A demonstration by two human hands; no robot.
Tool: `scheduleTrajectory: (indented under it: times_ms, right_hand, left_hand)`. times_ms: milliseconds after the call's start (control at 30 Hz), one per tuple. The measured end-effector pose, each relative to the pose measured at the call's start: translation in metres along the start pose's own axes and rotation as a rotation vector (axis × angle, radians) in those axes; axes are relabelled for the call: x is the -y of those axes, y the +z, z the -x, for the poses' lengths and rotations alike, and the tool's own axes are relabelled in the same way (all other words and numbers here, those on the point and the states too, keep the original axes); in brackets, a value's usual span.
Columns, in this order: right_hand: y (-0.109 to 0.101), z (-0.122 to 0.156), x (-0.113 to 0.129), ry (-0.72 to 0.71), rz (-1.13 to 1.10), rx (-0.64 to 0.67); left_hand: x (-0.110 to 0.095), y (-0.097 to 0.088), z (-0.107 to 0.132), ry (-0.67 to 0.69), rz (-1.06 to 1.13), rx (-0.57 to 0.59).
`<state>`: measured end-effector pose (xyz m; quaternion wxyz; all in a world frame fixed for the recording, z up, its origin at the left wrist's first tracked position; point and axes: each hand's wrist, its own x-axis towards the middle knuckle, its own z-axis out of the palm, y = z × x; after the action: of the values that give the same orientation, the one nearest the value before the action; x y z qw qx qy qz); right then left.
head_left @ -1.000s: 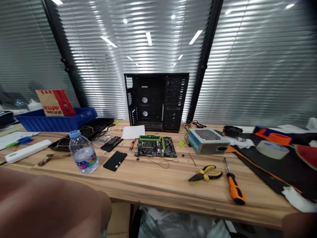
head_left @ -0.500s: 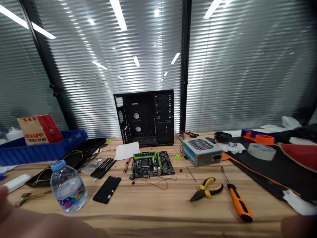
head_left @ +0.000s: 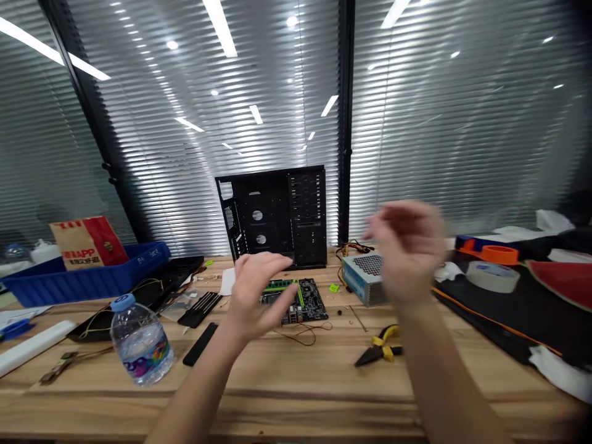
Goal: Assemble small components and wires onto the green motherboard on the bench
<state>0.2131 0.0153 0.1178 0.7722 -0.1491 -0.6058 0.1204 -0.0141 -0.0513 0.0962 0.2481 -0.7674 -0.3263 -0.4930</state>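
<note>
Near the back edge of the table [head_left: 277, 394], the left hand [head_left: 256, 296] hung spread and empty over the motherboard [head_left: 312, 302], seemingly not touching it, while the right hand [head_left: 407, 246], blurred, was raised open above the power supply [head_left: 363, 280], holding nothing

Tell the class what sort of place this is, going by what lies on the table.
Probably a computer assembly workspace: an open black PC case stands behind a motherboard, with a power supply unit and pliers nearby.
</note>
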Motion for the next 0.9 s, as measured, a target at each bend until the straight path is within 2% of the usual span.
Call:
scheduleTrajectory:
  times_ms: [67, 100, 167, 233, 333, 433, 667, 800, 900]
  right_hand:
    - [0.014, 0.013, -0.021, 0.118, 0.066, 0.181]
    - [0.021, 0.022, -0.034, 0.189, 0.12, 0.347]
    - [0.033, 0.041, -0.057, 0.252, 0.277, 0.652]
    - [0.04, 0.059, -0.074, 0.214, 0.453, 0.865]
    - [0.042, 0.079, -0.082, 0.192, 0.631, 1.052]
    - [0.036, 0.09, -0.082, 0.202, 0.711, 1.139]
    - [0.027, 0.095, -0.092, 0.205, 0.834, 1.212]
    - [0.03, 0.099, -0.097, 0.216, 0.851, 1.239]
    - [0.031, 0.102, -0.098, 0.216, 0.86, 1.239]
  left_hand:
    - [0.017, 0.024, 0.009, -0.032, -0.068, 0.191]
    - [0.028, 0.033, 0.017, -0.064, -0.111, 0.307]
    - [0.052, 0.045, 0.035, -0.106, -0.188, 0.465]
    - [0.073, 0.049, 0.051, -0.173, -0.253, 0.578]
    - [0.094, 0.045, 0.068, -0.294, -0.29, 0.725]
    - [0.107, 0.039, 0.074, -0.414, -0.307, 0.812]
    - [0.133, 0.02, 0.081, -0.629, -0.232, 0.858]
    - [0.141, 0.005, 0.085, -0.749, -0.196, 0.972]
    - [0.145, 0.001, 0.089, -0.867, -0.31, 1.062]
